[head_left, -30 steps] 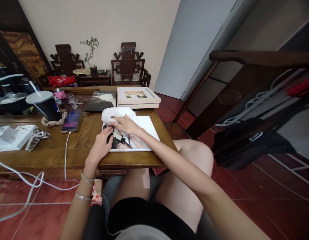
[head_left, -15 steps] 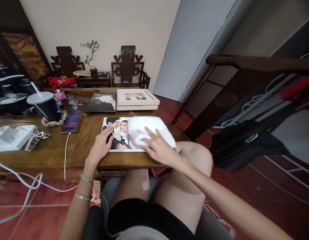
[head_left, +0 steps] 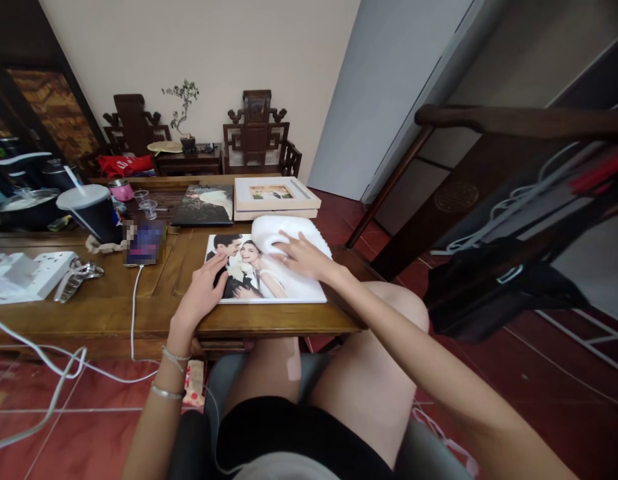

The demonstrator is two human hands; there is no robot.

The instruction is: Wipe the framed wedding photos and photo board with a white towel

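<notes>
A photo panel (head_left: 239, 270) with a wedding couple on it lies flat near the front edge of the wooden table. My left hand (head_left: 205, 285) rests on the panel's left end, fingers stretched out and nothing held. A fluffy white cloth (head_left: 309, 235) covers the panel's upper right part and reaches past its far edge. My right hand (head_left: 303, 257) presses down on this cloth, its fingers around a raised fold. Some fingertips are sunk in the pile and hard to see.
Behind the panel are a dark album (head_left: 205, 205) and a pale framed box (head_left: 276, 199). To the left are a lidded cup (head_left: 96, 213), a phone (head_left: 143, 243) with a white cable, and a power strip (head_left: 43, 277). A wooden chair (head_left: 456, 193) stands at right.
My right hand and the white cloth have moved away from me and slightly left, uncovering the panel's lower right part. My left hand stays in place.
</notes>
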